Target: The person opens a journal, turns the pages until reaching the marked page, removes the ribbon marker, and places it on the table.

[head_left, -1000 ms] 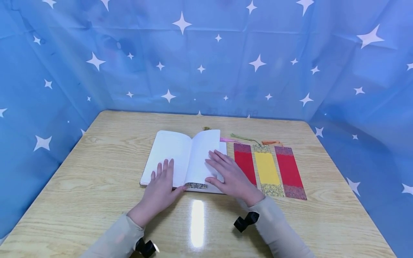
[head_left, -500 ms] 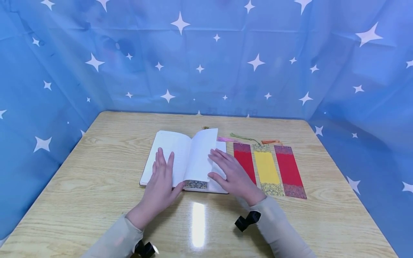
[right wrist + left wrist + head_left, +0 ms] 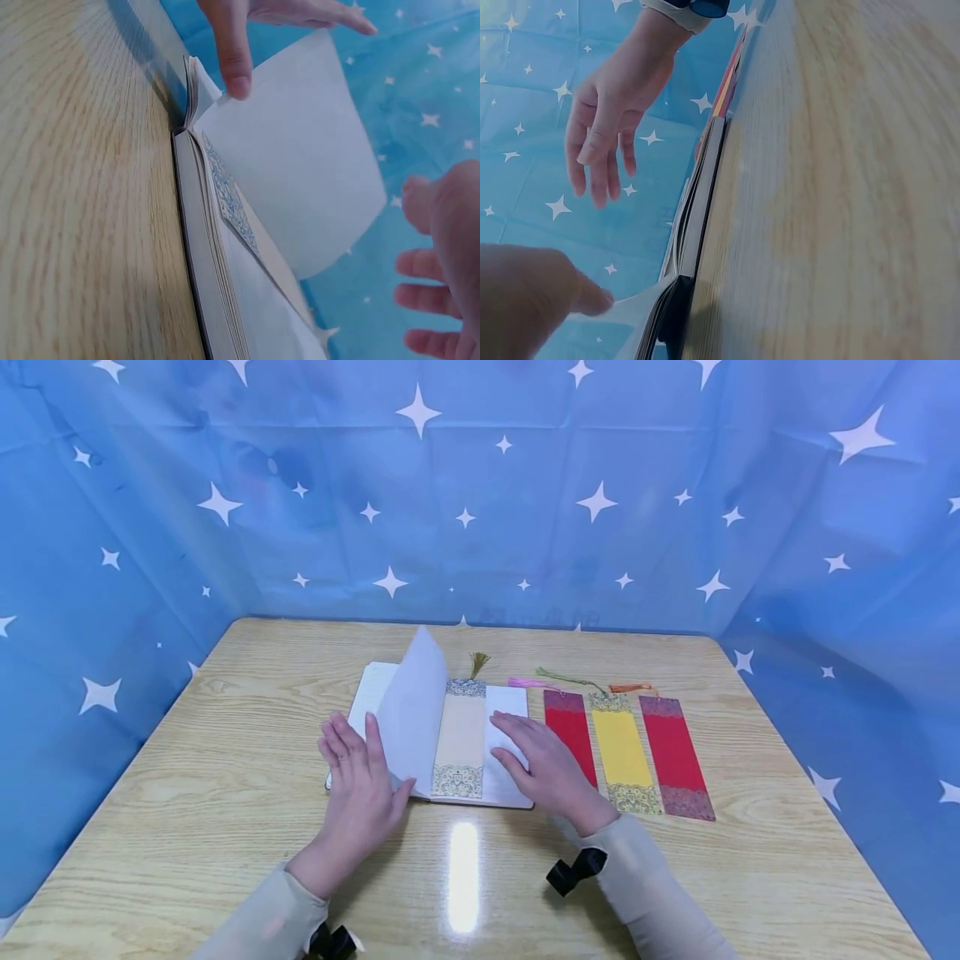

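Observation:
An open notebook (image 3: 513, 789) lies on the table, one white page (image 3: 414, 714) standing up and leaning left. A cream bookmark (image 3: 460, 731) with dark patterned ends and an olive tassel lies on the right-hand page, beside the spine. My left hand (image 3: 358, 789) is at the standing page with fingers extended; in the right wrist view its thumb (image 3: 234, 64) is against the sheet near the spine. My right hand (image 3: 551, 768) hovers over the right-hand page, fingers relaxed and holding nothing. The right wrist view shows the bookmark's patterned end (image 3: 231, 201) edge-on.
Right of the notebook lie a red bookmark (image 3: 570, 735), a yellow one (image 3: 621, 747) and another red bookmark (image 3: 677, 756), with pink, green and orange tassels. Blue star-printed cloth (image 3: 525, 477) rises behind the wooden table (image 3: 247, 710) and at both sides.
The page that lay over the bookmark has swung up and left, uncovering the bookmark. My left hand has shifted slightly left; my right hand has moved a little right, away from the page.

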The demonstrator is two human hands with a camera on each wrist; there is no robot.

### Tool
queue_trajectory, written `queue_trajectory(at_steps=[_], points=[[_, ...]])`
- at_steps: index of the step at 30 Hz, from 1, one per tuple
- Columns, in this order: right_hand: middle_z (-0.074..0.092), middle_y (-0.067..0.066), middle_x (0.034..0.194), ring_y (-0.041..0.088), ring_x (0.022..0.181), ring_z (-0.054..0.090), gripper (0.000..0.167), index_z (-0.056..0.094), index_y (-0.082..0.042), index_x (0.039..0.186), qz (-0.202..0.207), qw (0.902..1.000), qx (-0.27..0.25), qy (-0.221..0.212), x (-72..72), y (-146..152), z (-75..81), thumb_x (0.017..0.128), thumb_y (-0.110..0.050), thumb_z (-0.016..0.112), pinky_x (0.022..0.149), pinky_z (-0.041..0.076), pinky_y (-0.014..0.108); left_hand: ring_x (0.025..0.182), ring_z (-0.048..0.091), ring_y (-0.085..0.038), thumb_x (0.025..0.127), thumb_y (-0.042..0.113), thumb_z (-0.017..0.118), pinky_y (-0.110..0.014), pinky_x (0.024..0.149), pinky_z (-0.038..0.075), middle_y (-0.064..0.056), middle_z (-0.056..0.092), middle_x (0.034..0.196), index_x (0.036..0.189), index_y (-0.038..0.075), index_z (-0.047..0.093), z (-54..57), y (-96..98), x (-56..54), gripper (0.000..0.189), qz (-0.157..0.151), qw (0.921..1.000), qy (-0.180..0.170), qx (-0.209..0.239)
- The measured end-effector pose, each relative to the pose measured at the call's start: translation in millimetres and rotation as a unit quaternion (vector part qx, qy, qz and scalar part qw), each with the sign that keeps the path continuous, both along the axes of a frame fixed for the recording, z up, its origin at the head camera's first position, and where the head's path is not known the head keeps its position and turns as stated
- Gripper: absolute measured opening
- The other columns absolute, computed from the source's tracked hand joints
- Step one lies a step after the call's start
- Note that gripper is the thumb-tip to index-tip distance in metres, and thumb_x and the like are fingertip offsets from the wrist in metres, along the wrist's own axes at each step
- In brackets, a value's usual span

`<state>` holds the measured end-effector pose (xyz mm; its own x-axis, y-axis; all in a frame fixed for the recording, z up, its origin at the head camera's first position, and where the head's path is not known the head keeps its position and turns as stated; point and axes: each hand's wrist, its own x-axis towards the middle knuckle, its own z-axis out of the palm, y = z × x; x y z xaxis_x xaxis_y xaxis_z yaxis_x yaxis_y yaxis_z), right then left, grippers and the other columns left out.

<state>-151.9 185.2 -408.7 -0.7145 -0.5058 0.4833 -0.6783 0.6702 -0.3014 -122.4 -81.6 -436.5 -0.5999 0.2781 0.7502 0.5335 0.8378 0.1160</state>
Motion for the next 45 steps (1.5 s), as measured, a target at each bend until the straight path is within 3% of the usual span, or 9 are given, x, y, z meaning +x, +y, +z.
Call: queue_trajectory(at_steps=[5,9,15,21,28,35,40,45], points=[[0.057,0.01,0.126,0.026,0.115,0.053,0.048,0.053,-0.005,0.13,-0.016,0.9999,0.002,0.001,-2.5,-0.4,-2.4,0.085,-0.015,0.067,0.095,0.042,0.044,0.131,-0.023,-0.047,0.057,0.021,0.087,-0.064,0.102,-0.009,-0.029,-0.029,0.143,0.145,-0.006,0.006,0.3,-4.7,0.7,0.122,0.037,0.9985,-0.022,-0.035],[0.058,0.011,0.124,0.026,0.112,0.055,0.046,0.055,-0.005,0.128,-0.031,0.9994,0.004,-0.011,-3.3,-0.5,-3.8,0.085,-0.016,0.068,0.092,0.044,0.043,0.132,-0.012,-0.052,0.061,0.025,0.085,-0.066,0.101,-0.005,-0.036,-0.014,0.145,0.144,-0.006,0.017,1.8,-10.2,0.1,0.112,0.036,0.9944,-0.077,-0.062],[0.06,0.009,0.121,0.025,0.109,0.056,0.043,0.057,-0.007,0.125,-0.061,0.9971,0.01,-0.045,-4.5,-1.5,-7.0,0.085,-0.02,0.068,0.089,0.047,0.042,0.134,-0.007,-0.05,0.08,0.035,0.072,-0.066,0.102,0.005,-0.031,0.006,0.149,0.144,-0.001,0.026,4.8,-20.1,-3.8,0.087,0.019,0.9741,-0.201,-0.101],[0.059,0.007,0.121,0.024,0.109,0.055,0.042,0.058,-0.012,0.125,-0.096,0.9886,0.01,-0.116,-4.9,-6.7,-8.9,0.086,-0.024,0.067,0.088,0.047,0.042,0.131,0.018,-0.052,0.086,0.035,0.065,-0.063,0.103,0.016,-0.025,0.027,0.145,0.145,0.007,0.032,-0.2,-25.8,-4.8,0.073,0.0,0.9579,-0.263,-0.116],[0.06,0.006,0.119,0.023,0.111,0.054,0.039,0.059,-0.012,0.123,-0.137,0.9768,-0.001,-0.165,-6.5,-12.3,-8.7,0.087,-0.026,0.066,0.091,0.046,0.042,0.127,0.031,-0.048,0.094,0.031,0.055,-0.066,0.096,0.027,-0.022,0.035,0.142,0.144,0.013,0.036,-4.7,-24.3,-1.3,0.057,-0.023,0.9435,-0.311,-0.112],[0.064,0.005,0.101,0.021,0.089,0.059,0.032,0.063,-0.007,0.115,-0.147,0.9731,-0.034,-0.174,-16.8,-17.8,-9.0,0.088,-0.025,0.065,0.075,0.051,0.035,0.127,0.032,-0.047,0.096,0.032,0.05,-0.066,0.093,0.031,-0.021,0.036,0.142,0.141,0.011,0.041,-4.6,-23.3,-0.9,0.05,-0.02,0.9314,-0.344,-0.116],[0.061,0.003,0.093,0.016,0.078,0.055,0.03,0.064,-0.007,0.11,-0.173,0.9531,-0.074,-0.237,-25.0,-25.3,-5.5,0.087,-0.025,0.066,0.065,0.049,0.027,0.127,0.032,-0.047,0.097,0.035,0.047,-0.066,0.093,0.03,-0.02,0.035,0.143,0.142,0.012,0.04,-5.4,-23.8,-1.2,0.051,-0.01,0.926,-0.358,-0.119],[0.062,0.004,0.09,0.018,0.075,0.054,0.028,0.065,-0.005,0.104,-0.195,0.9334,-0.102,-0.283,-33.2,-31.3,-2.2,0.088,-0.028,0.065,0.064,0.047,0.029,0.127,0.033,-0.047,0.097,0.035,0.048,-0.066,0.093,0.03,-0.02,0.036,0.143,0.142,0.012,0.04,-5.6,-23.9,-1.9,0.051,0.0,0.9228,-0.364,-0.125]])
